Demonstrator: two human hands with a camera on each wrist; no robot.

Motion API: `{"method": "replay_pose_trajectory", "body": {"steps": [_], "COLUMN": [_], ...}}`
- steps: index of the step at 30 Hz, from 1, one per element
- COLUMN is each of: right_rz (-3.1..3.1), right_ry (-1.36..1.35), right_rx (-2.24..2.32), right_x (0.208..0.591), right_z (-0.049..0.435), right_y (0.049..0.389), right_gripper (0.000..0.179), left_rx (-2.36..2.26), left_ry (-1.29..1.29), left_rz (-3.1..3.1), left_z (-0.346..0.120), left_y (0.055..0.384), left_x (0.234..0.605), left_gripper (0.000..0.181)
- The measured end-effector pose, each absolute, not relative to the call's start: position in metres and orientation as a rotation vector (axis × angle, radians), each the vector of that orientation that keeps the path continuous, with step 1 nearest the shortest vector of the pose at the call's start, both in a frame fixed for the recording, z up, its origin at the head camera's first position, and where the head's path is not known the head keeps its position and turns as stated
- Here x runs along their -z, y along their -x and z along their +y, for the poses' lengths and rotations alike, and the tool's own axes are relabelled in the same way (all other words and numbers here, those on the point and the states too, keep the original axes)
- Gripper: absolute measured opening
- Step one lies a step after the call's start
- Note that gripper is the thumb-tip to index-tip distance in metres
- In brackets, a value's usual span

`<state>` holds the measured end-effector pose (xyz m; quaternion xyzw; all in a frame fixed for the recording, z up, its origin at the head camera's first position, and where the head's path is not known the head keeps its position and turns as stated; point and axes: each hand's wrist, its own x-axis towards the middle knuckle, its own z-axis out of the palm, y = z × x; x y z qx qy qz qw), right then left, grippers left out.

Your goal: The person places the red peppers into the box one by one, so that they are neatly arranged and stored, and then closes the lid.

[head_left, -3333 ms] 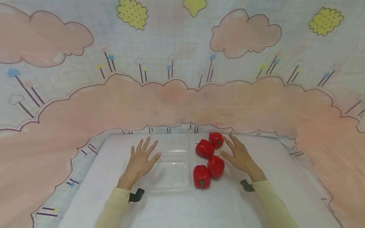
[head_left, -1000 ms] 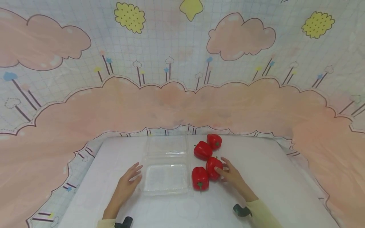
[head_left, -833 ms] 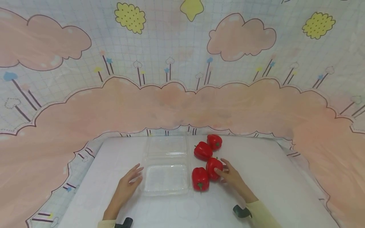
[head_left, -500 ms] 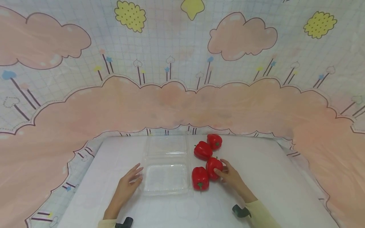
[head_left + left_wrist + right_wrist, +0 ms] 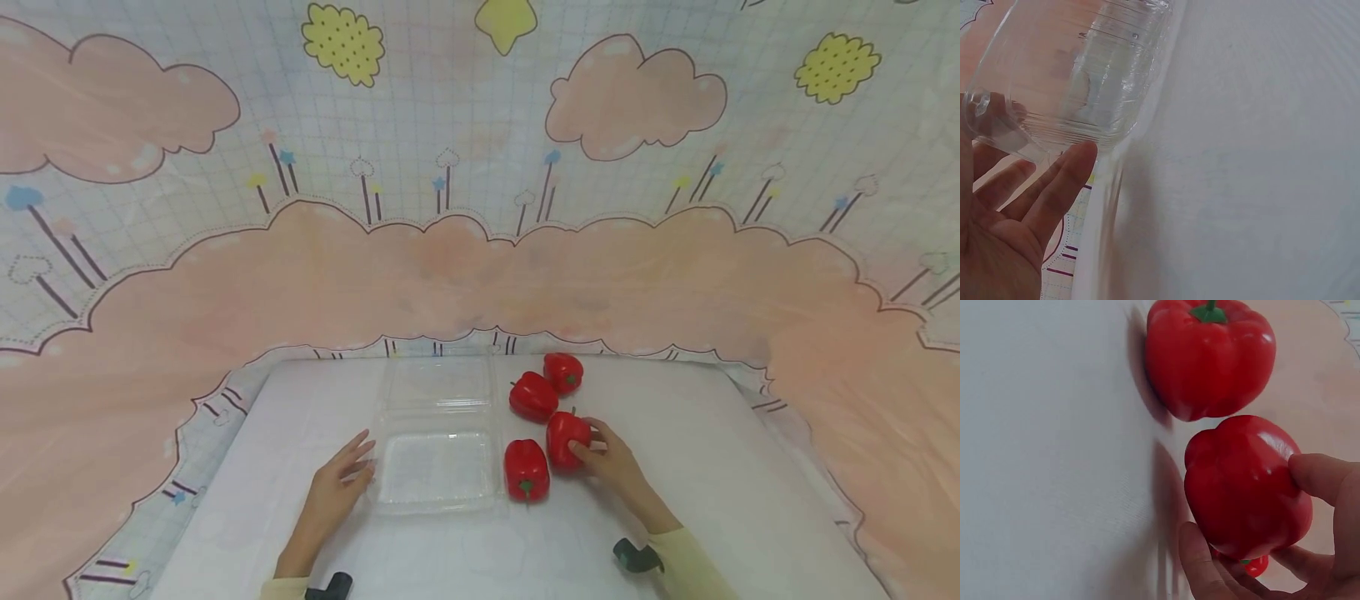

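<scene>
My right hand (image 5: pixel 611 458) grips a red bell pepper (image 5: pixel 567 437), thumb on its near side and fingers round its far side. In the right wrist view this held bell pepper (image 5: pixel 1247 487) is tilted, its shadow on the table apart from it. Another red bell pepper (image 5: pixel 527 471) sits just left of it, stem toward the front. My left hand (image 5: pixel 333 492) is beside the left edge of a clear plastic clamshell box (image 5: pixel 442 508), fingers relaxed. In the left wrist view those fingers (image 5: pixel 1063 187) are right at the box's rim (image 5: pixel 1041 150).
Two more red bell peppers (image 5: pixel 534 397) lie farther back on the right, close together. The box lies unfolded, its hinged half (image 5: pixel 438 383) toward the back. The white table (image 5: pixel 675 433) ends at a patterned cloth backdrop (image 5: pixel 487 275).
My right hand has reached from the back to the front right bell pepper and gripped it; the pepper has now shifted slightly right and up. My left hand drew back earlier to the box's left side.
</scene>
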<state>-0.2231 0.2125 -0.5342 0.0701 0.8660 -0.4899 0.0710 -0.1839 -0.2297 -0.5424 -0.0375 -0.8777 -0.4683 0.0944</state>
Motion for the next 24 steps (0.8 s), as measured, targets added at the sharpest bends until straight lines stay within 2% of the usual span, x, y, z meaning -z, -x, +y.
{"method": "replay_pose_trajectory", "body": {"steps": [24], "right_rz": [2.593], "right_ry": [-0.086], "right_rx": [1.582], "right_x": [0.491], "right_z": [0.219], "right_y": [0.221], "right_gripper": [0.076], "left_rx": [1.366], "left_ry": [0.074], "left_rz": [-2.625], "left_z": [-0.227], "left_y": [0.183], "left_x": [0.539], "left_gripper": [0.04]}}
